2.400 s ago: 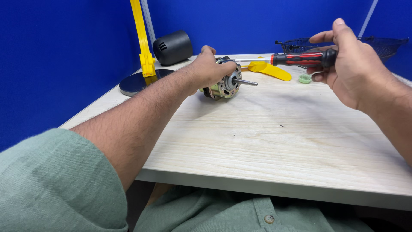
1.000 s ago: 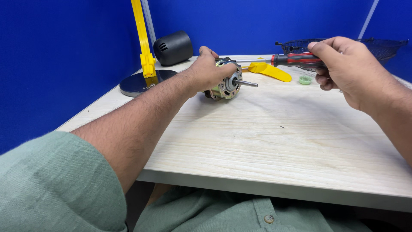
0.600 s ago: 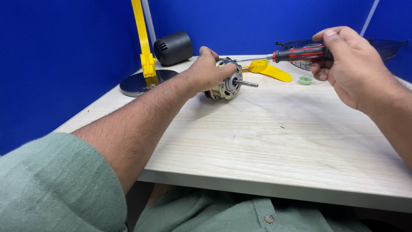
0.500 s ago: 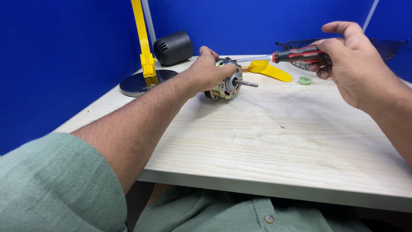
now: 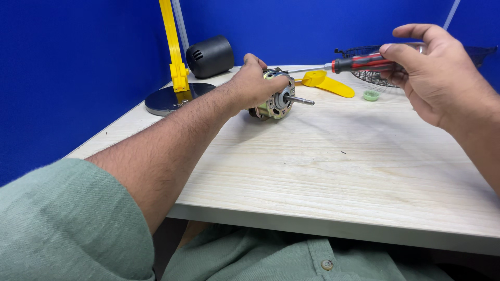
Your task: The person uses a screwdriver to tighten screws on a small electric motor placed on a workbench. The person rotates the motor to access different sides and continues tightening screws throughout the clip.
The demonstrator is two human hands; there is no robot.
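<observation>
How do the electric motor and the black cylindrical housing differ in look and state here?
The electric motor is bare metal with a shaft sticking out; the black housing is smooth, closed plastic with vent slits. The left hand grips the motor, with the right hand's screwdriver tip at it; the housing sits untouched farther back. Both rest on the table.

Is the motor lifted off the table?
No, the motor rests on the table, held by the left hand.
</observation>
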